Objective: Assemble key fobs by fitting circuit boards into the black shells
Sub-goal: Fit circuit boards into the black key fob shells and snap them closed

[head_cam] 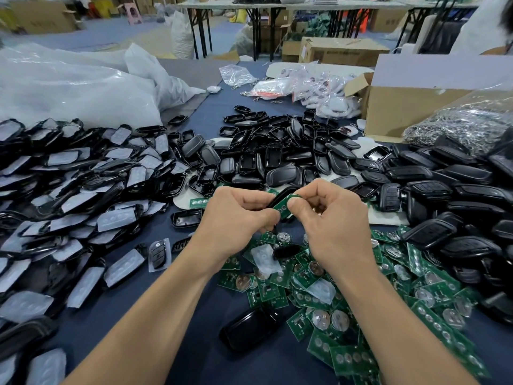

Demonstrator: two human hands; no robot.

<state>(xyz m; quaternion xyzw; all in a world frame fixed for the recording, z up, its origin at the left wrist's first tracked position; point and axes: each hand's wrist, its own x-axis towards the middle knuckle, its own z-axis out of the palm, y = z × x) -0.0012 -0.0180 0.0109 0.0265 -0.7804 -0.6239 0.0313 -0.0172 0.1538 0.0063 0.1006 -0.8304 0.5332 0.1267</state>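
Note:
Above the middle of the table, my left hand (238, 215) grips a black shell (281, 196) with curled fingers. My right hand (330, 215) pinches a green circuit board (283, 208) against that shell, thumb on the board's face. Most of the shell is hidden behind my fingers. A heap of green circuit boards (347, 295) with coin cells lies under and right of my hands. Black empty shells (277, 151) are piled behind my hands.
Shell halves with clear button pads (69, 190) cover the left side. Closed black fobs (458, 195) pile up at right. A cardboard box (410, 107), a bag of metal key rings (466, 126) and white plastic bags (69, 87) stand at the back. One black shell (249, 326) lies near me.

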